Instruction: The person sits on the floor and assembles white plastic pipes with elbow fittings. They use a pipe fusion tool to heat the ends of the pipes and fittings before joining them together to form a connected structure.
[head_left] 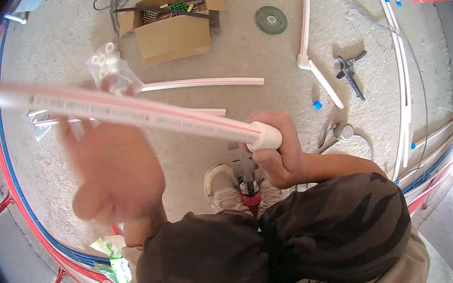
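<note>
A white plastic pipe (148, 110) with a pink stripe slants across in front of me, its far-left end blurred. On its right end sits a white pipe fitting (266, 135), and my right hand (282, 151) is closed around that fitting. My left hand (118, 164) is open, palm up and smeared by motion, with its fingers spread behind the pipe; whether they touch it I cannot tell. Below the fitting, between my shoes, stands a tool (248, 184) with a flat metal plate and a red lower part, partly hidden.
Beyond lie a cardboard box (174, 39) of small items, a green disc (271, 20), a bag of white fittings (109, 65) and cut pipes (204, 83). At right are a joined pipe (306, 28), a black hand tool (349, 72), a blue cap (317, 105) and long pipes (401, 78).
</note>
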The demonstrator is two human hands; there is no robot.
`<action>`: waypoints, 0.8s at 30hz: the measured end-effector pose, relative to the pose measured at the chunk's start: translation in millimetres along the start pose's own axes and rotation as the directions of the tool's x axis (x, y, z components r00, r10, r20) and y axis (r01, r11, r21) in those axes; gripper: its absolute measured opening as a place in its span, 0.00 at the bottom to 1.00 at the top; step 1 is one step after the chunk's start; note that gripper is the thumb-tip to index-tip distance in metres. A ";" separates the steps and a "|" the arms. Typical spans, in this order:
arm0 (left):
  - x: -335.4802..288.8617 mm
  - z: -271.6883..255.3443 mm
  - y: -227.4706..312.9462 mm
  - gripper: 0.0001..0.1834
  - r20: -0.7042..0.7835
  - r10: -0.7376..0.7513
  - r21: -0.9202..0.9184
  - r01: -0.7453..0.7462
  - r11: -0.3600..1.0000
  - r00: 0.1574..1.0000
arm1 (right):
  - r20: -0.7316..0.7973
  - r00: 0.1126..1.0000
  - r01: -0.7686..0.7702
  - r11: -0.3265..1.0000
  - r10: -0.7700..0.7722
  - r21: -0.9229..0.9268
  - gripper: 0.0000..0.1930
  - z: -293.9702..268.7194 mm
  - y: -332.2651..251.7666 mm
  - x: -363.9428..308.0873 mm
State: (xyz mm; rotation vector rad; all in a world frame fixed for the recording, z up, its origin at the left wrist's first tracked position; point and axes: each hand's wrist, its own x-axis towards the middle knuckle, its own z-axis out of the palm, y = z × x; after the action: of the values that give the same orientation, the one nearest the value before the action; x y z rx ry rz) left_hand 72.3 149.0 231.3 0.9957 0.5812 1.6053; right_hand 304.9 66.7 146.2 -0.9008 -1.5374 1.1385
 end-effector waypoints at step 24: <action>-11.0 42.9 -5.6 0.25 0.381 -0.209 -0.556 0.404 0.726 0.901 | -0.034 0.989 0.141 0.988 -0.143 -0.069 0.23 14.7 -24.1 -8.7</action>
State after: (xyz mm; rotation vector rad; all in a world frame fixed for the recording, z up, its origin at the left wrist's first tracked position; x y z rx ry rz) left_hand 111.8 134.5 246.1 0.5667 -0.0208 1.1809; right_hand 292.4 48.4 165.9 -0.8385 -1.5893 0.9675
